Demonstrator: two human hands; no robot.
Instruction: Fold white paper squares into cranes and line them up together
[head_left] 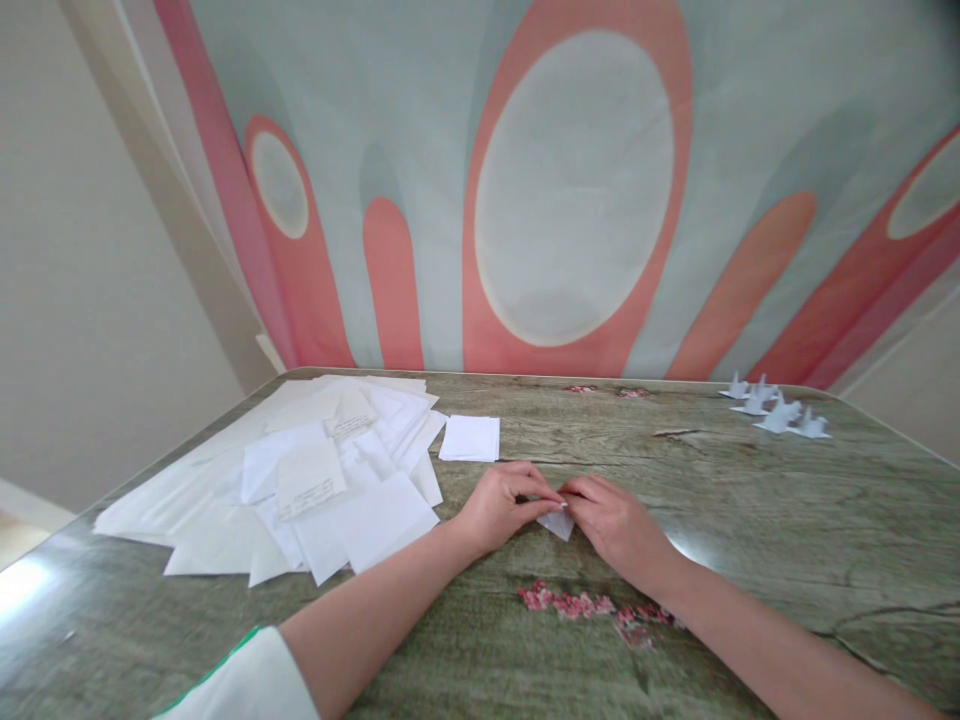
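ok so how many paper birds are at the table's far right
4 that I can see: a back-left bird, a second bird just right of it, a third bird farther right and nearer, and a rightmost bird. They crowd together, so another may be hidden.

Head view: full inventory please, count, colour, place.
folded paper: one, white, between the hands
square sheets: one stack, white, beyond the left hand
paper pile: one, sheets overlap too much to count, white, some with writing, left side
paper figures: four visible, white, far right
table: one, grey-brown with pink flower print, below everything
backdrop: one, grey-green and coral, behind table
wall: one, grey, left
sleeve: one, white, green edge, lower left
left hand: one, bare, pinching folded paper
right hand: one, bare, fingers at folded paper
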